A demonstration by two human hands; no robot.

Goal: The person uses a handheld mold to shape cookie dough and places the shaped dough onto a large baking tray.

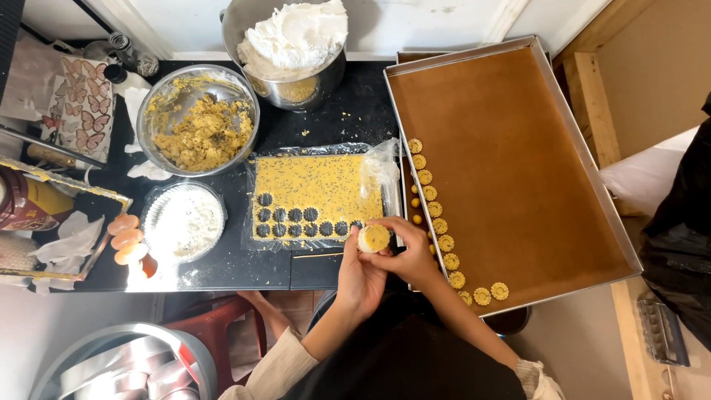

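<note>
Yellow dough disc point(374, 238) sits pinched between my left hand point(361, 278) and right hand point(409, 255), both gripping it just off the sheet's point(318, 185) corner; I can't make out its underside or any cutter under my fingers. Sheet is flat, speckled, with round holes; fluted cookies point(445, 243) line the papered tray point(511, 170).
</note>
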